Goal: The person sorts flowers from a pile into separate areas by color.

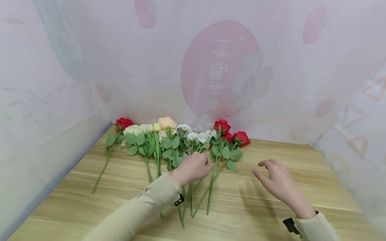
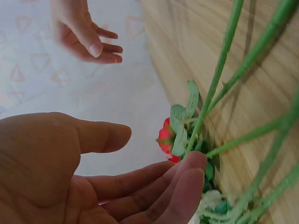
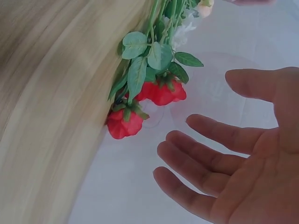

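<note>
I see L hand nearest the stems, which run near-to-far; R hand off right, both hands' fingers wide & empty.

The head camera looks down across the bench while both wrist cameras, closer and turned sideways, share the red flowers.

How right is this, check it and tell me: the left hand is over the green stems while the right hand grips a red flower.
The grip is wrong: the right hand holds nothing. The head view shows it apart from the red flowers. The left hand is over the green stems, as you say.
</note>
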`<action>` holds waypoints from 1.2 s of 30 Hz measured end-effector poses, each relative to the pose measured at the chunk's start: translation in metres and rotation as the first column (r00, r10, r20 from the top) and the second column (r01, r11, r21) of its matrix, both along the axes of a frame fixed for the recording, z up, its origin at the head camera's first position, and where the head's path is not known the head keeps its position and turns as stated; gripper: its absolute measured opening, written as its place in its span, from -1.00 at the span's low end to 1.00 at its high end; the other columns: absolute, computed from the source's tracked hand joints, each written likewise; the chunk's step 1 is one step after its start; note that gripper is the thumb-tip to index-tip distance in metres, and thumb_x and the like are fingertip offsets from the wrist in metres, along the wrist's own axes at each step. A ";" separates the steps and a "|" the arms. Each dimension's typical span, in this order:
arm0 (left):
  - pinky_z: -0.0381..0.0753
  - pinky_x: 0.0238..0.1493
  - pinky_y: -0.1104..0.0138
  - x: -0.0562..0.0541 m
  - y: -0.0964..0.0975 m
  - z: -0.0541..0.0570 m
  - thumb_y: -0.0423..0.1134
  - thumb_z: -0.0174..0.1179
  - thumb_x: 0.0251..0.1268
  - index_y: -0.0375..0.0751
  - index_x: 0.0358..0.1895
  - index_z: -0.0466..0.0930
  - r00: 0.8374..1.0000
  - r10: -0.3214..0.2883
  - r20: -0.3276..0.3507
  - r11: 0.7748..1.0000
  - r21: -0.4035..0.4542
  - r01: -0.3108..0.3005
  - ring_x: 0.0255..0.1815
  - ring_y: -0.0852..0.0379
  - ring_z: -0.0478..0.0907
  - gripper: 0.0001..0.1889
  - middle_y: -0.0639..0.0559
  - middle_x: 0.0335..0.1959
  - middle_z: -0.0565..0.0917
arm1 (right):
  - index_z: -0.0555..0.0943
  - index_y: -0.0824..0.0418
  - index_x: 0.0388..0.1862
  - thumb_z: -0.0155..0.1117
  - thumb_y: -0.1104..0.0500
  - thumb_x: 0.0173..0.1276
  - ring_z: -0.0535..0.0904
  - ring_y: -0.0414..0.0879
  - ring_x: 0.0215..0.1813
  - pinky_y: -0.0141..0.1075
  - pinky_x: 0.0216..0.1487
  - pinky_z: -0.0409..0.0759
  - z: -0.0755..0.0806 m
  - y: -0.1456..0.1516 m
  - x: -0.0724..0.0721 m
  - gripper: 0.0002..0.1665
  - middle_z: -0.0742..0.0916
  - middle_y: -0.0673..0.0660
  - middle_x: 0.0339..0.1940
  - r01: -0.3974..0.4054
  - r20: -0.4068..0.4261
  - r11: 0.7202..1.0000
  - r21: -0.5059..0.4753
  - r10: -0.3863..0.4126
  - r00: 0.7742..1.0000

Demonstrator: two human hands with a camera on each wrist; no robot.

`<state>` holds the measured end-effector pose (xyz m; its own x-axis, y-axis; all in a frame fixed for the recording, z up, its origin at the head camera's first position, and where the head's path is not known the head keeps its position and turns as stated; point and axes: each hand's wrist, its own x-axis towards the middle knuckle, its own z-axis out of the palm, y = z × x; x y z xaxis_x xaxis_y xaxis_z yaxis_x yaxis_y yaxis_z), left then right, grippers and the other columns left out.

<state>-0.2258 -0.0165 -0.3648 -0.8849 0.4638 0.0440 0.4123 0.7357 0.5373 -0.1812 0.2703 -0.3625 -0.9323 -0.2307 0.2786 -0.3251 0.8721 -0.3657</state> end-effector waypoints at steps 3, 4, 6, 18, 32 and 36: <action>0.15 -0.82 0.46 -0.003 0.012 -0.004 -0.15 0.12 0.46 -0.04 -0.79 0.23 1.000 -0.013 0.028 1.000 -0.017 0.013 -0.89 0.32 0.07 -0.46 0.24 -0.89 0.13 | 0.62 0.40 0.02 0.22 -0.07 0.45 0.57 0.27 0.05 0.15 0.00 0.52 -0.001 -0.004 0.000 -0.48 0.64 0.34 0.04 0.000 0.009 1.000 -0.015 0.001 1.000; 0.16 -0.82 0.46 -0.004 0.014 -0.006 -0.15 0.12 0.45 -0.05 -0.79 0.24 0.999 -0.015 0.032 0.999 -0.027 0.016 -0.90 0.32 0.08 -0.46 0.23 -0.89 0.15 | 0.62 0.40 0.02 0.23 -0.06 0.45 0.58 0.26 0.05 0.15 0.00 0.52 -0.001 -0.005 0.000 -0.49 0.64 0.34 0.04 -0.001 0.010 1.000 -0.019 0.002 1.000; 0.21 -0.81 0.44 -0.007 0.020 -0.007 -0.15 0.12 0.45 -0.07 -0.78 0.27 0.999 -0.013 0.041 0.999 -0.051 0.015 -0.90 0.31 0.11 -0.47 0.19 -0.85 0.22 | 0.62 0.40 0.01 0.24 -0.04 0.45 0.57 0.27 0.06 0.14 0.01 0.52 -0.003 -0.008 -0.001 -0.51 0.64 0.33 0.03 -0.008 0.008 1.000 -0.027 0.008 1.000; 0.43 -0.65 0.35 -0.022 0.038 -0.020 -0.10 0.24 0.34 -0.12 -0.71 0.42 0.996 0.020 0.083 0.980 -0.201 -0.003 -0.79 0.21 0.37 -0.57 -0.01 -0.57 0.50 | 0.64 0.40 -0.02 0.26 0.00 0.44 0.59 0.24 0.02 0.11 -0.06 0.56 -0.007 -0.019 -0.004 -0.55 0.66 0.31 0.00 -0.023 0.028 1.000 -0.013 0.023 0.999; 0.40 -0.65 0.28 -0.025 0.036 -0.022 -0.30 0.25 0.24 -0.17 -0.71 0.45 0.990 0.093 0.107 0.969 -0.239 -0.065 -0.55 0.09 0.40 -0.66 -0.11 -0.38 0.53 | 0.65 0.38 -0.04 0.28 0.03 0.43 0.61 0.17 -0.02 0.05 -0.07 0.57 -0.008 -0.028 -0.008 -0.60 0.68 0.27 -0.04 -0.036 0.020 0.999 -0.014 0.036 0.999; 0.27 -0.73 0.34 -0.024 0.030 -0.017 -0.33 0.23 0.25 -0.11 -0.73 0.35 0.987 0.090 0.131 0.985 -0.159 -0.069 -0.78 0.18 0.25 -0.61 0.07 -0.76 0.36 | 0.65 0.36 -0.02 0.25 -0.01 0.45 0.62 0.14 -0.03 0.04 -0.07 0.58 -0.007 -0.031 -0.009 -0.57 0.69 0.24 -0.03 -0.040 0.024 0.999 -0.027 0.040 0.999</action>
<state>-0.2497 0.0130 -0.3819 -0.9117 0.3836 -0.1470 0.2793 0.8412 0.4630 -0.1904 0.2394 -0.3698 -0.9291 -0.2609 0.2623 -0.3502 0.8486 -0.3966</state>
